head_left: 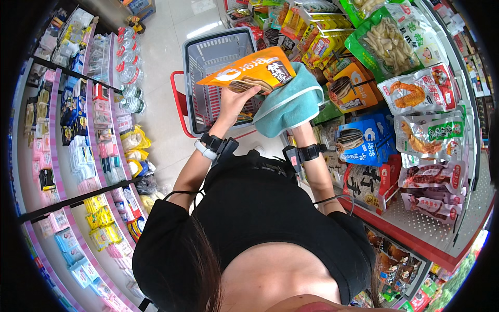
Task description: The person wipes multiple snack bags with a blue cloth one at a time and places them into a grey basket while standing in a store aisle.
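My left hand point(235, 105) grips the lower left part of an orange bag of sunflower seeds point(260, 66), thumb on its front. A teal cloth point(291, 104) with a pale edge wraps over my right hand, so its fingers are hidden. Only my right wrist point(304, 136) shows below the cloth. The cloth lies against the right end of the orange bag. Both are held up over the near right part of a grey shopping basket point(191, 62) with a red handle.
On the right, a rack carries another orange bag point(353, 88), blue bags point(364, 138), a green bag point(384, 41) and several snack packs point(418, 91). Shelves of small packets point(78, 156) line the left. Bottles point(128, 67) and yellow packs point(136, 140) stand along the left shelf's foot.
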Demonstrator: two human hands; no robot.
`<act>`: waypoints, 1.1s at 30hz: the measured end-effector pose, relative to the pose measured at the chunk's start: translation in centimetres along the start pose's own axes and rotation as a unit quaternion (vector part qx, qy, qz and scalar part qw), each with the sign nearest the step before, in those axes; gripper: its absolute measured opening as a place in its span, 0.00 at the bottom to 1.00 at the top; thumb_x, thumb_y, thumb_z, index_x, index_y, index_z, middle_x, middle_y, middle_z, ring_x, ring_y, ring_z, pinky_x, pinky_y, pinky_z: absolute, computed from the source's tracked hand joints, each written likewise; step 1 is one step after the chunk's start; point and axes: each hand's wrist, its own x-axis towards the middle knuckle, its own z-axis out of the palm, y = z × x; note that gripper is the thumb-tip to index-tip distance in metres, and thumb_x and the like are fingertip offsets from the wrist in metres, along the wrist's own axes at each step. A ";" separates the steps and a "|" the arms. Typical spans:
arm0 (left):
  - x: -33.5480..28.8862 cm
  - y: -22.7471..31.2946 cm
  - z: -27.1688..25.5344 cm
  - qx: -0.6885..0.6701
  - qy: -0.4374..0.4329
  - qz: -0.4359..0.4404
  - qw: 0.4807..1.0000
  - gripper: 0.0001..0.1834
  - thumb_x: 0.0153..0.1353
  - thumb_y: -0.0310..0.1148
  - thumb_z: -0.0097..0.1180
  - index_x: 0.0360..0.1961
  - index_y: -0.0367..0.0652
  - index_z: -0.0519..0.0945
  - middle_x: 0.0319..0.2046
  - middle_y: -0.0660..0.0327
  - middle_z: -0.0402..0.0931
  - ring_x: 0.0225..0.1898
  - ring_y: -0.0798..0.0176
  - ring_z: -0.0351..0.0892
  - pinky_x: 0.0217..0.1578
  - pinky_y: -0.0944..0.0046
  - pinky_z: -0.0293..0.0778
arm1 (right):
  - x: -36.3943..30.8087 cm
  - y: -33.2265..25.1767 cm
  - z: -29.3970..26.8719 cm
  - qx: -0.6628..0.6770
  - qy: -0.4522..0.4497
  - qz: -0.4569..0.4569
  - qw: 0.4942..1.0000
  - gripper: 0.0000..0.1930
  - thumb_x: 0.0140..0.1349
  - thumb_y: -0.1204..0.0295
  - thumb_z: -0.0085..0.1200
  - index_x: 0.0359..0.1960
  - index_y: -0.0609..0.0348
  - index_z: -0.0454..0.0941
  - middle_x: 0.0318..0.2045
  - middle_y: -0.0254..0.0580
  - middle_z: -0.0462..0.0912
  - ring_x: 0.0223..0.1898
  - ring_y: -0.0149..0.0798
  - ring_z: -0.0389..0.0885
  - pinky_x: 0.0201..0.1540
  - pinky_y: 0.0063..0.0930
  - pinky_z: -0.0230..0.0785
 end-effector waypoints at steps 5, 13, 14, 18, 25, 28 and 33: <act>0.0 -0.7 0.0 0.058 -0.006 0.008 0.998 0.14 0.52 0.24 0.61 0.40 0.32 0.76 0.38 0.61 0.78 0.38 0.74 0.75 0.40 0.73 0.71 | 0.8 -0.4 -0.3 -0.011 -0.003 -0.004 1.000 0.15 0.49 0.75 0.53 0.40 0.60 0.71 0.33 0.36 0.78 0.32 0.36 0.75 0.37 0.26 0.68; 0.4 -0.7 0.9 -0.145 0.148 -0.023 0.978 0.19 0.56 0.27 0.56 0.49 0.39 0.68 0.45 0.59 0.73 0.45 0.67 0.74 0.42 0.68 0.72 | 2.0 -2.8 -0.4 0.011 -0.056 0.049 0.997 0.15 0.50 0.75 0.53 0.41 0.60 0.70 0.34 0.36 0.78 0.32 0.35 0.76 0.37 0.25 0.69; 0.4 -0.6 0.6 -0.130 0.127 -0.014 0.983 0.19 0.56 0.27 0.56 0.49 0.38 0.69 0.45 0.59 0.73 0.45 0.67 0.74 0.43 0.68 0.72 | 2.0 -3.1 -0.1 0.065 -0.063 0.076 0.993 0.15 0.50 0.76 0.53 0.42 0.60 0.70 0.34 0.36 0.78 0.32 0.35 0.76 0.37 0.25 0.69; 0.5 -0.7 0.8 -0.062 0.086 0.012 0.994 0.17 0.52 0.25 0.60 0.44 0.34 0.74 0.42 0.63 0.75 0.41 0.74 0.73 0.42 0.73 0.68 | 1.0 -2.2 1.7 0.557 0.009 0.275 0.784 0.14 0.56 0.76 0.47 0.46 0.61 0.68 0.37 0.38 0.77 0.31 0.34 0.75 0.35 0.24 0.70; -0.7 -0.9 -0.3 -0.090 0.065 -0.062 0.992 0.19 0.54 0.25 0.59 0.47 0.36 0.71 0.43 0.60 0.74 0.43 0.70 0.74 0.42 0.70 0.72 | -0.4 1.1 0.0 -0.006 0.059 -0.033 0.998 0.11 0.51 0.71 0.55 0.35 0.63 0.73 0.33 0.41 0.79 0.30 0.35 0.76 0.32 0.27 0.71; -0.4 -1.3 -0.1 -0.101 0.062 -0.057 0.991 0.19 0.56 0.26 0.56 0.50 0.38 0.68 0.45 0.59 0.73 0.44 0.67 0.75 0.41 0.67 0.75 | 0.0 0.3 -0.2 -0.025 0.032 -0.035 0.999 0.11 0.51 0.71 0.55 0.36 0.62 0.73 0.34 0.42 0.79 0.32 0.36 0.76 0.34 0.28 0.70; 0.1 -1.0 0.0 -0.096 0.054 -0.060 0.992 0.20 0.54 0.25 0.58 0.48 0.36 0.69 0.45 0.60 0.73 0.44 0.68 0.73 0.45 0.68 0.71 | 0.6 -0.3 0.0 -0.035 0.000 -0.030 0.999 0.12 0.52 0.71 0.53 0.37 0.62 0.73 0.35 0.42 0.78 0.34 0.37 0.75 0.37 0.29 0.69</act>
